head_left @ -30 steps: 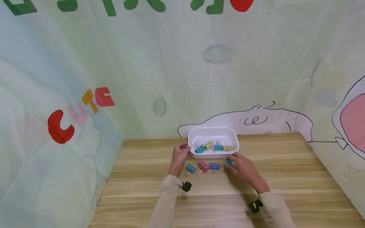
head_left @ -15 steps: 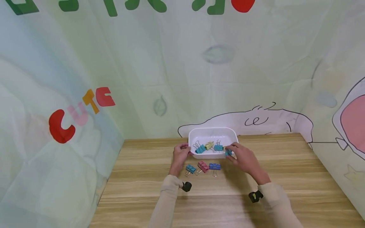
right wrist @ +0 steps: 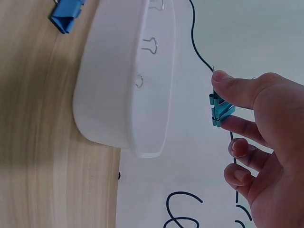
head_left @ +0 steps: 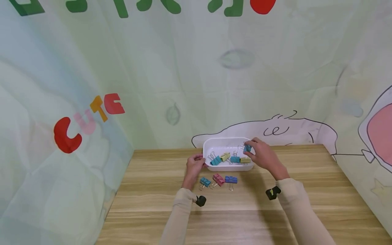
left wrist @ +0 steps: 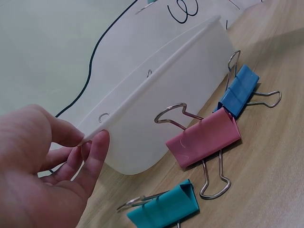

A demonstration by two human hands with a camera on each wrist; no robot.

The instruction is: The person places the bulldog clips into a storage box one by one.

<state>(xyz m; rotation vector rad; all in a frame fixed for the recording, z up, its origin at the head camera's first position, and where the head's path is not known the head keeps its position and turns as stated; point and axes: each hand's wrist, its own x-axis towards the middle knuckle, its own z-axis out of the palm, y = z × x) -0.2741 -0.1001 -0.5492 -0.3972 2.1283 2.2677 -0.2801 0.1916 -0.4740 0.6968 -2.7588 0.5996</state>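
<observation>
A teal binder clip (right wrist: 221, 110) is pinched between the thumb and fingers of my right hand (head_left: 264, 156), held above the right end of a white plastic tub (head_left: 228, 167). My left hand (head_left: 194, 167) grips the tub's left end, thumb and fingertips at the rim in the left wrist view. Inside the tub lie two teal binder clips and two yellow binder clips (head_left: 245, 160), along its near side. On the table in front of it stand a teal binder clip (left wrist: 164, 207), a pink binder clip (left wrist: 204, 138) and a blue binder clip (left wrist: 239, 91).
The wood-grain table (head_left: 220, 221) reaches back to a printed cloth backdrop (head_left: 196, 75), with the tub close to that far edge. Another cloth side hangs along the left of the table. Each wrist wears a small black camera.
My right hand has lifted the teal binder clip off the table, right of the blue one, and carried it up and away from me over the tub. The left hand stays at the tub.
</observation>
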